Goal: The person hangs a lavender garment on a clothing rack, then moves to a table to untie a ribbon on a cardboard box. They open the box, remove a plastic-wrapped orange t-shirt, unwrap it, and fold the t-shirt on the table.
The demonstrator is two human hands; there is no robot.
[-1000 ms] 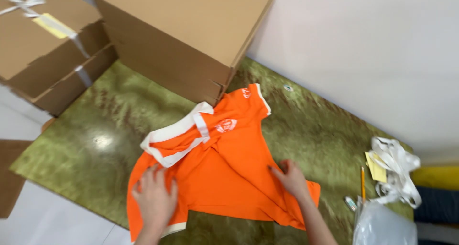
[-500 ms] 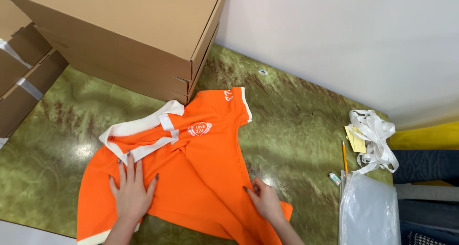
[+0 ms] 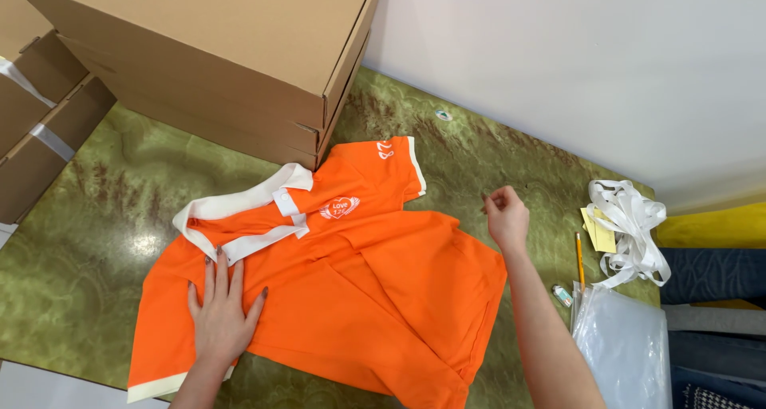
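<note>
- An orange short-sleeved polo shirt with a white collar and white sleeve trim (image 3: 343, 297) lies spread on the green marbled desk (image 3: 104, 217), its collar toward the far left and its hem toward the near edge.
- The left hand (image 3: 222, 313) lies flat on the shirt's near left part, fingers spread and released, just below the collar.
- The right hand (image 3: 507, 217) hangs above the desk just past the shirt's right side, fingers loosely curled, grasping nothing and not touching the cloth.
- A white heart-shaped badge (image 3: 339, 208) sits on the shirt's chest, between the two hands.
- A large brown cardboard box (image 3: 215, 50) stands at the desk's far left, touching the shirt's far sleeve; smaller taped cardboard boxes (image 3: 40, 130) stand to its left.
- At the right edge lie a bundle of white ribbon (image 3: 630, 225), yellow paper tags (image 3: 598, 229), a yellow pencil (image 3: 580, 259) and clear plastic bags (image 3: 626, 345).
</note>
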